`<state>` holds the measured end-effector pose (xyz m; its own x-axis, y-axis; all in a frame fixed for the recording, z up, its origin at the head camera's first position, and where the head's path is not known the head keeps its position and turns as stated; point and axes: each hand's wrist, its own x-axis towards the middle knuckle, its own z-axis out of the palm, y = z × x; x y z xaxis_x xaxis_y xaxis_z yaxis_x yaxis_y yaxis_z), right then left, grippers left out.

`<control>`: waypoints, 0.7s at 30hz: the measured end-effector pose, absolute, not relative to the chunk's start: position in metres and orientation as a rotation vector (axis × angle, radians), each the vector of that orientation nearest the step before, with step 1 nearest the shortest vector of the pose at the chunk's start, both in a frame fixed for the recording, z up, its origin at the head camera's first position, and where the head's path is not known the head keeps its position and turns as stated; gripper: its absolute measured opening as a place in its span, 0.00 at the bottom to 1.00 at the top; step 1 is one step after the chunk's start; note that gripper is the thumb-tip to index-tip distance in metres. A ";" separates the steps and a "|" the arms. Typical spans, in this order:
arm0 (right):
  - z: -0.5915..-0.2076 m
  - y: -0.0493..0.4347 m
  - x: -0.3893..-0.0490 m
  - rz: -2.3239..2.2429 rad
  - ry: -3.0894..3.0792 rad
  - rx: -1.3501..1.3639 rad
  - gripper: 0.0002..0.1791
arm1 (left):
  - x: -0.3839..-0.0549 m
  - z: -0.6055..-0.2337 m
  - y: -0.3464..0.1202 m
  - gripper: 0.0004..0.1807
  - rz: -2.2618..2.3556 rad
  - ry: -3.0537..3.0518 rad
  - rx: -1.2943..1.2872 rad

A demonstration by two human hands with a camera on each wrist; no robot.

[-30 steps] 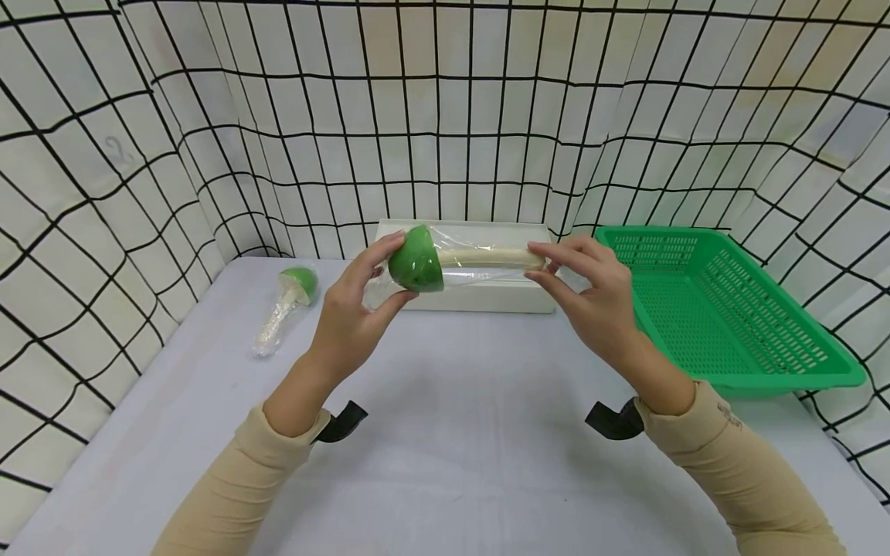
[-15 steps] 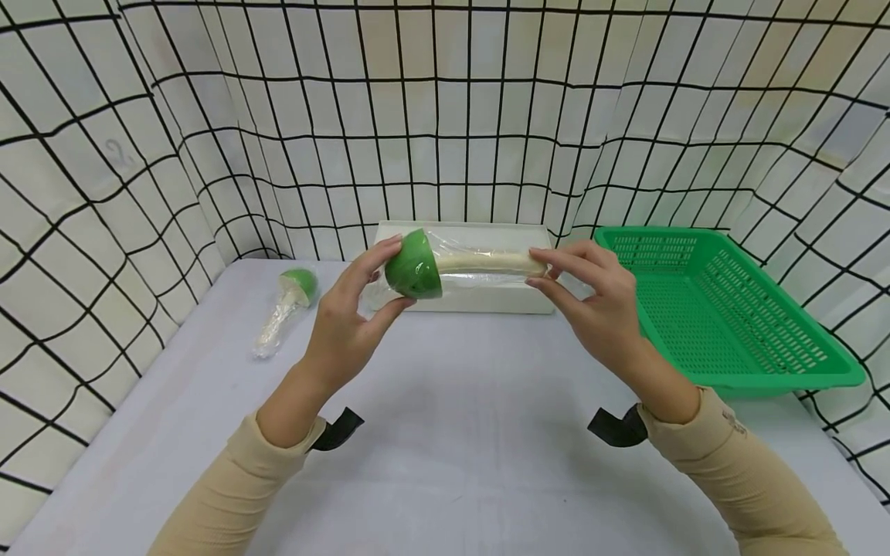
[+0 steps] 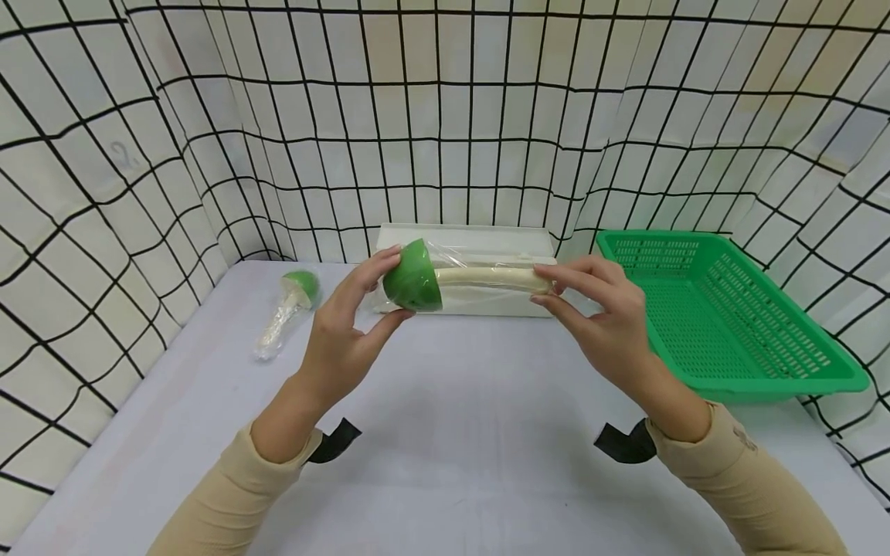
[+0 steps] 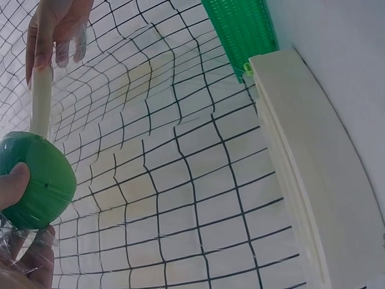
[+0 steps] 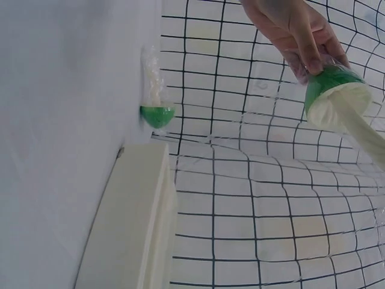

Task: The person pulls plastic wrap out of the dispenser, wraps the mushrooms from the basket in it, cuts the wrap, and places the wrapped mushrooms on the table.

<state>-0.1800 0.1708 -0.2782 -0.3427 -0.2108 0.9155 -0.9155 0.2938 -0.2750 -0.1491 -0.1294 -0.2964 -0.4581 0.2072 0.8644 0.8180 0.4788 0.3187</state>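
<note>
Green-capped stalk inside clear wrap

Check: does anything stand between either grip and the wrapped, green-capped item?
Nothing visible except its clear plastic wrap: the left grip holds the green cap, the right grip pinches the pale stem near its tip.

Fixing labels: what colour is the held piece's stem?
Pale cream. The stem shows best in the head view.

The left hand grips a green-capped piece, a second piece lying near a white box.
</note>
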 end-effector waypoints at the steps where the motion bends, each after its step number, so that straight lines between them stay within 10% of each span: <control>1: -0.279 0.171 -0.179 1.097 -1.753 1.023 0.24 | -0.148 -0.296 -0.129 0.37 -0.979 -1.925 -0.854; 21: -0.275 0.172 -0.165 1.118 -1.682 1.055 0.22 | -0.135 -0.291 -0.128 0.36 -1.022 -1.843 -0.911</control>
